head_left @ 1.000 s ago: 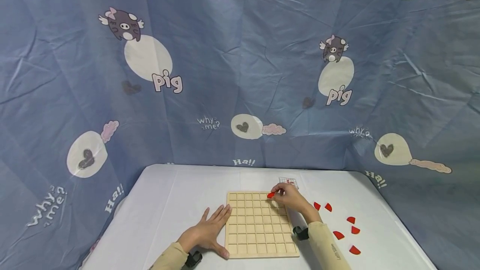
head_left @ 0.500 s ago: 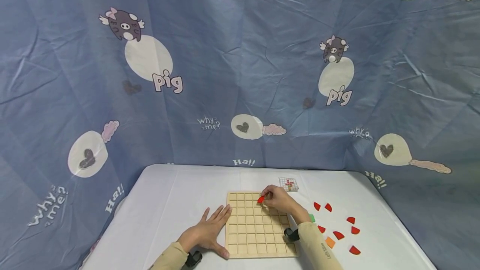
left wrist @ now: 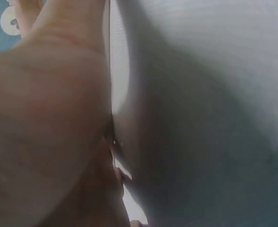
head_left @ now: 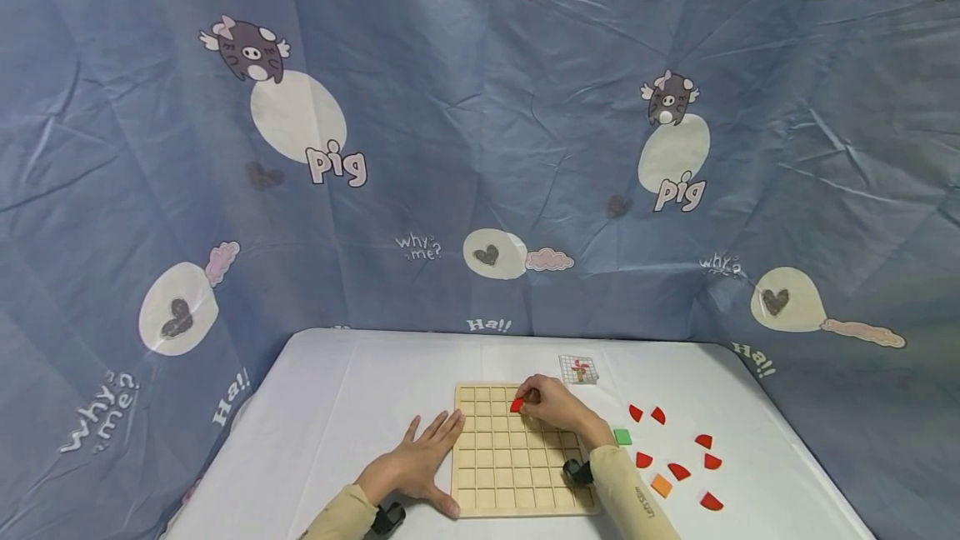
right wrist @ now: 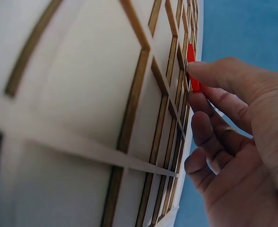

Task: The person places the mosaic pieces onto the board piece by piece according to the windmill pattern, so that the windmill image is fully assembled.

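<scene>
A wooden grid board (head_left: 491, 458) lies flat on the white table. Over its upper part, my right hand (head_left: 553, 403) pinches a red quarter-circle piece (head_left: 517, 405) between thumb and fingers. In the right wrist view the red piece (right wrist: 192, 68) is held on edge close to the board's raised ridges (right wrist: 143, 66); whether it touches them I cannot tell. My left hand (head_left: 415, 461) rests with spread fingers along the board's left edge. The left wrist view is mostly filled by that hand (left wrist: 49, 118) and its shadow.
Several red quarter-circle pieces (head_left: 678, 472) lie scattered to the board's right. Among them are a green square (head_left: 622, 437) and an orange square (head_left: 662, 486). A printed pattern card (head_left: 578, 369) lies behind the board. A blue patterned curtain (head_left: 480, 148) surrounds the table's back and sides.
My right hand has moved left and slightly nearer over the board with the red piece. The pattern card and the green and orange squares have come into view. My left hand has stayed put.
</scene>
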A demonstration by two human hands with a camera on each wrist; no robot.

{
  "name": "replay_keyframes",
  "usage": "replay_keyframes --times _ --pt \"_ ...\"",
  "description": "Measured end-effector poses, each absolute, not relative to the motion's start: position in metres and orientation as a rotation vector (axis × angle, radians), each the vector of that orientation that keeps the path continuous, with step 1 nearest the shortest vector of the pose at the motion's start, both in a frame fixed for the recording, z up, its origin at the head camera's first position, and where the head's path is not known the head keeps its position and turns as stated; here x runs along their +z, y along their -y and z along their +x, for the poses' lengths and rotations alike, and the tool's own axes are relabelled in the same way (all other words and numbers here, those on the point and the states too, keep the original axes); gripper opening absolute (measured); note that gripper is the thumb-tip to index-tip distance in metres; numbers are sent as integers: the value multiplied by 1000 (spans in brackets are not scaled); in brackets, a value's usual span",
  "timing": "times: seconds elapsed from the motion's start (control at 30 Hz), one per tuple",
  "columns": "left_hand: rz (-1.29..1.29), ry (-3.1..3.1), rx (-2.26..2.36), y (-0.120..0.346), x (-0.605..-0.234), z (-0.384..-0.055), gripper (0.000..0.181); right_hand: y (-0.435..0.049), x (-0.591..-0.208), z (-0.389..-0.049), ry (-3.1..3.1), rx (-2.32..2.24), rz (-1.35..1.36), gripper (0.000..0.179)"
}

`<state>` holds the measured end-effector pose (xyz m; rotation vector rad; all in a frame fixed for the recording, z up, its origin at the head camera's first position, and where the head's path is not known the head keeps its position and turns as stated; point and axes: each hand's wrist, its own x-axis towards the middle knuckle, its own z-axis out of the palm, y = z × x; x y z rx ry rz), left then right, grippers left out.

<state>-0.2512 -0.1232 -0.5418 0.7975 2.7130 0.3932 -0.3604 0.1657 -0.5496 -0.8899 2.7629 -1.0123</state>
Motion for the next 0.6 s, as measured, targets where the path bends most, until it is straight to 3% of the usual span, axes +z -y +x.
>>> replay_keyframes --times 0.6 --pt "782 -2708 411 122 -542 -251 134 -162 -547 -360 -2772 -974 -918 12"
